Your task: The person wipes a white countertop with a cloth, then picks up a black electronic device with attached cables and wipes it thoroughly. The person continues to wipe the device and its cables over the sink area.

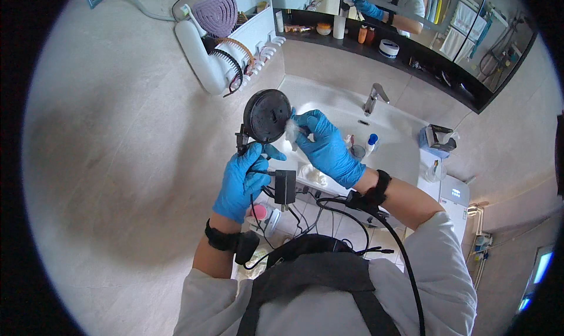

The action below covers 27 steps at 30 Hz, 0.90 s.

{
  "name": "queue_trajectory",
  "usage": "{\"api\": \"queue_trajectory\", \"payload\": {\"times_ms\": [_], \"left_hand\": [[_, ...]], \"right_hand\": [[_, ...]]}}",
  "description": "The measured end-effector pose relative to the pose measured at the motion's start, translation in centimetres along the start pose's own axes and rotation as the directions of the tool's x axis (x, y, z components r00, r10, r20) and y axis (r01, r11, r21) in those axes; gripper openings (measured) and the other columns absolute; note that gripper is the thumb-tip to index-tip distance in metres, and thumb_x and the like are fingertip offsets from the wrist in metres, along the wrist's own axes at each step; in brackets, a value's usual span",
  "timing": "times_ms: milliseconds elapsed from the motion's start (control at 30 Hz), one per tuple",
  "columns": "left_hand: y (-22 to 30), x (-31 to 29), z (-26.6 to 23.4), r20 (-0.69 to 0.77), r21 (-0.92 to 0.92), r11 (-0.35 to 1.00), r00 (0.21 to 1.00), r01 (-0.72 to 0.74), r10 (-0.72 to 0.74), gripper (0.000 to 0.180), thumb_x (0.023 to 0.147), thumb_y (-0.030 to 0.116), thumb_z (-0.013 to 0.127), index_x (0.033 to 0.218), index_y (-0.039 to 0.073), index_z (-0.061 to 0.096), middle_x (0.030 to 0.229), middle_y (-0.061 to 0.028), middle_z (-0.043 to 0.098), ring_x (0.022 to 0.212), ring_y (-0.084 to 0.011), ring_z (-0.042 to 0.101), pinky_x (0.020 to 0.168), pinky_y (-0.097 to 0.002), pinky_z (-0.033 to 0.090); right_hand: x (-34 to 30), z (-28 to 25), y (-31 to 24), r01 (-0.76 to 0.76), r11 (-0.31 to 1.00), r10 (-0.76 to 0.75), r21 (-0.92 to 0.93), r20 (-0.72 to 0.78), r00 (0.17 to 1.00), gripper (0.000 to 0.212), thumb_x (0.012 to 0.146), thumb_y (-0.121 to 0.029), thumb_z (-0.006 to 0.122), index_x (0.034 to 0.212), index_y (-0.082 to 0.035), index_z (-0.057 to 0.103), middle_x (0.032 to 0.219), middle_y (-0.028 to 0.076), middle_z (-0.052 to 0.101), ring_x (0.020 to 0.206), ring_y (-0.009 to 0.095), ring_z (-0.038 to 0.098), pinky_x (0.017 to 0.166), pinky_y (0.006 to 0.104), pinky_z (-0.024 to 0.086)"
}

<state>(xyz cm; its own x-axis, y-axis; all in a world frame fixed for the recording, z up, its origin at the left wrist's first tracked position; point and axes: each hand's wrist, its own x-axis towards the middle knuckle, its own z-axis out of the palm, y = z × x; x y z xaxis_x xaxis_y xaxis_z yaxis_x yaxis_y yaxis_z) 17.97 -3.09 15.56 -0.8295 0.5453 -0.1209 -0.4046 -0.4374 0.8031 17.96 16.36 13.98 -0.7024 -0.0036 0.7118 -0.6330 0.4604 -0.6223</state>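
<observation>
My left hand (245, 174), in a blue glove, is closed round the lower bracket of a black disc-shaped device (267, 116), held up before the washbasin. A black box-shaped power adapter (285, 186) with a cord hangs beside that hand. My right hand (329, 149), also gloved in blue, pinches a crumpled white tissue (292, 131) against or very close to the disc's right edge. Its fingertips partly hide the tissue. Black straps with cables sit on both wrists.
Behind is a white washbasin (346, 101) with a chrome faucet (376, 98). A blue-capped tube (372, 141) lies on its right side, near a tissue box (437, 141). A white wall rack (202, 59) holds a purple brush. Bottles line the dark shelf (411, 65). Cables loop below my hands.
</observation>
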Motion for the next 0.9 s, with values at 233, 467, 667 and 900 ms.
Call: {"api": "queue_trajectory", "payload": {"times_ms": [233, 467, 667, 900], "left_hand": [[0.6, 0.1, 0.6, 0.003, 0.046, 0.999, 1.0, -0.013, 0.013, 0.035, 0.093, 0.027, 0.051, 0.095, -0.007, 0.058, 0.05, 0.0081, 0.029, 0.037, -0.0014, 0.024, 0.037, -0.0187, 0.021], [0.1, 0.6, -0.3, 0.049, -0.006, 1.0, 0.999, 0.014, -0.014, 0.027, 0.093, 0.025, 0.052, 0.094, -0.001, 0.058, 0.052, 0.0064, 0.033, 0.038, -0.0029, 0.027, 0.036, -0.0201, 0.022], [-0.7, 1.1, -0.4, -0.026, -0.07, 0.997, 0.999, 0.035, -0.037, 0.015, 0.092, 0.02, 0.052, 0.081, 0.01, 0.053, 0.053, 0.0073, 0.033, 0.039, -0.0029, 0.028, 0.037, -0.0206, 0.021], [-1.5, 1.5, -0.9, -0.062, 0.43, 0.902, 0.995, -0.048, 0.083, 0.022, 0.091, 0.025, 0.055, 0.094, 0.005, 0.065, 0.056, 0.0075, 0.041, 0.043, -0.0016, 0.029, 0.04, -0.0186, 0.021]], "right_hand": [[3.6, -1.8, -0.4, 0.191, 0.981, -0.193, -0.031, -0.199, 0.961, 0.032, 0.075, 0.006, 0.061, 0.105, -0.004, 0.056, 0.089, 0.012, 0.05, 0.078, 0.024, 0.054, 0.069, 0.0315, 0.046], [0.9, 0.0, -2.4, -0.174, 0.978, 0.163, 0.115, 0.095, 0.982, 0.029, 0.074, 0.004, 0.062, 0.101, -0.004, 0.056, 0.091, 0.014, 0.049, 0.081, 0.028, 0.055, 0.07, 0.0321, 0.046], [0.9, -0.2, -0.7, 0.21, 0.977, -0.21, 0.023, 0.188, 0.959, 0.029, 0.073, 0.004, 0.061, 0.099, -0.007, 0.056, 0.091, 0.013, 0.051, 0.08, 0.028, 0.056, 0.069, 0.0338, 0.049], [2.2, -1.1, 1.8, -0.592, 0.706, 0.547, 0.388, 0.231, 0.804, 0.021, 0.08, 0.004, 0.053, 0.099, -0.003, 0.052, 0.094, 0.006, 0.057, 0.082, 0.014, 0.058, 0.067, 0.0286, 0.05]]}}
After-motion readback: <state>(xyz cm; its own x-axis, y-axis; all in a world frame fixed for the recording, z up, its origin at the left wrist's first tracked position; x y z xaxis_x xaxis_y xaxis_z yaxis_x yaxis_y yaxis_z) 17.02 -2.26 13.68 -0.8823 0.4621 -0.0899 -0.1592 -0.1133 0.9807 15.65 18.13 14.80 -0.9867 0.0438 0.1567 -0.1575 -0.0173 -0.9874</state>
